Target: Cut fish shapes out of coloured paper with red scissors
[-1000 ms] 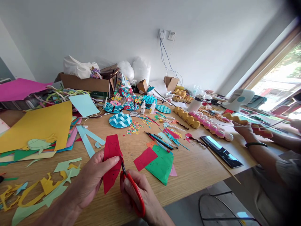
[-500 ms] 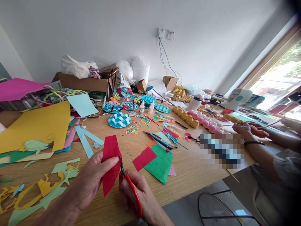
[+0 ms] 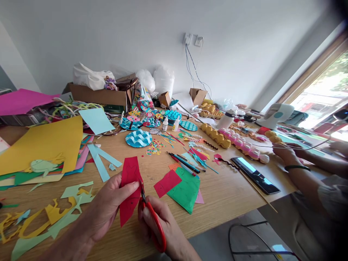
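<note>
My left hand (image 3: 108, 204) pinches a strip of red paper (image 3: 131, 168) with faint drawn outlines, thumb on its face. In my right hand (image 3: 165, 224) are red-handled scissors (image 3: 159, 232), their blades at the paper's right edge just beside my left thumb. A thin sliver of the red paper sticks out by the blades. Just right of the scissors lies another red paper piece (image 3: 167, 183) with a drawn outline, partly over a green paper sheet (image 3: 187, 192). Several pens and pencils (image 3: 185, 163) rest behind the green sheet.
Paper scraps (image 3: 54, 217) lie at the left, with a yellow sheet (image 3: 49, 141) behind them. Glue bottles (image 3: 165, 124) and a wavy blue disc (image 3: 138, 138) stand farther back. On the right are a phone (image 3: 255, 175), a wooden stick (image 3: 261, 195) and another person's arms (image 3: 299, 166).
The scissors stay at the paper's right edge, with a small sliver standing out more. The view has shifted slightly. At right, the other person's hands have moved a little.
</note>
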`<state>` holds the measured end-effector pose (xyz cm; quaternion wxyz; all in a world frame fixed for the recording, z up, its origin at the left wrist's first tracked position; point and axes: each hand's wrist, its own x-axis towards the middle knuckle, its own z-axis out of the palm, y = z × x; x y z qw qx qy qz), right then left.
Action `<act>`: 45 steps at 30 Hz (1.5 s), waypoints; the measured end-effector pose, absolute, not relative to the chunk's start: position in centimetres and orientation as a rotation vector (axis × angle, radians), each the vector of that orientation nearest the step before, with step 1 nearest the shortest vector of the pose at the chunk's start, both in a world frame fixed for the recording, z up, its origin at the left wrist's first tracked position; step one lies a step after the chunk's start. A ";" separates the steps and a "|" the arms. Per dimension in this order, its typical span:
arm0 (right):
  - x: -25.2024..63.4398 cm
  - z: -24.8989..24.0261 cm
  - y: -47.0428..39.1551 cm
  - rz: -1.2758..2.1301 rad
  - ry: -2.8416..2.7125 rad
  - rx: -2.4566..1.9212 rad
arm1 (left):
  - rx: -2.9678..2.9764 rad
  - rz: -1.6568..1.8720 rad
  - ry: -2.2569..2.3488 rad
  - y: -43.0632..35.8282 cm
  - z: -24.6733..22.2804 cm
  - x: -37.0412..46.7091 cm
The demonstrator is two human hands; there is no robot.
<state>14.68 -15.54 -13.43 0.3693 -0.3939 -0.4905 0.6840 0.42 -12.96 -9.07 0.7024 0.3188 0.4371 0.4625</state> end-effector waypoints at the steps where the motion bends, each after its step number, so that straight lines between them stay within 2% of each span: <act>1: 14.7 -13.4 -15.6 1.749 -1.260 -1.014 | 0.710 1.032 0.982 -13.0 -9.1 0.4; 45: 15.0 -15.6 -16.0 1.643 -1.297 -1.030 | 0.802 1.091 1.038 -13.1 -9.3 0.2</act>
